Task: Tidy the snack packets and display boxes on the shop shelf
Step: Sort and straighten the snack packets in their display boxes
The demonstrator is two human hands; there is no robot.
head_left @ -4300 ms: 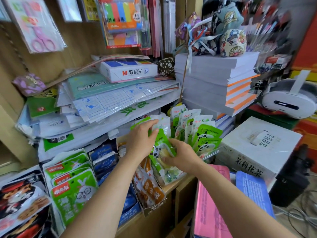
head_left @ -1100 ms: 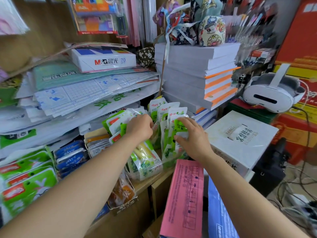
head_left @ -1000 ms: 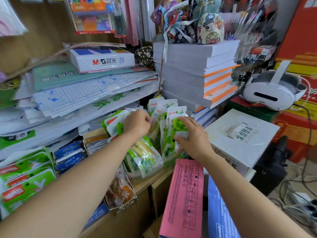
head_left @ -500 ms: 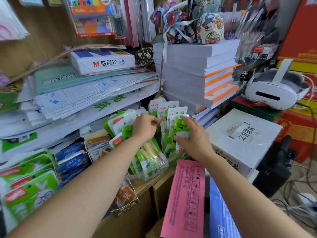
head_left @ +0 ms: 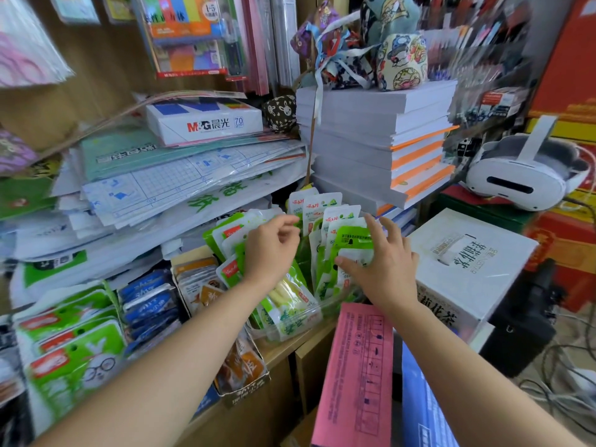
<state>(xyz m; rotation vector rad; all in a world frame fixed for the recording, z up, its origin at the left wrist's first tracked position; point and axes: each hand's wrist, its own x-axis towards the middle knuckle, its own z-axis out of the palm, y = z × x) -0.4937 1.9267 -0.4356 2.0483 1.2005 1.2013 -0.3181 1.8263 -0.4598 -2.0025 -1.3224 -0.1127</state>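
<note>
Green-and-white snack packets [head_left: 322,209] stand upright in a clear plastic tray [head_left: 292,332] on the wooden shelf. My right hand [head_left: 383,266] holds the front green packets [head_left: 353,241], thumb on their face and fingers spread behind the tops. To the left, my left hand [head_left: 269,253] hovers over a leaning group of packets [head_left: 225,232] with its fingers curled. The palm hides whether it grips one. A packet of pale sticks [head_left: 287,296] lies at the tray's front. Left of the tray are a display box of brown packets [head_left: 242,366], blue packets [head_left: 146,301] and green rabbit packets [head_left: 74,350].
Stacks of paper and notebooks [head_left: 371,140] overhang the packets from above. A white carton [head_left: 467,262] sits close on the right, with a white headset [head_left: 516,179] behind it. A pink box [head_left: 354,366] and a blue box [head_left: 422,411] stand below my right arm.
Earlier both hands were working on one panda packet further left. Over the last second my right hand's fingers have spread apart, and my left hand has lifted slightly off the leaning packets.
</note>
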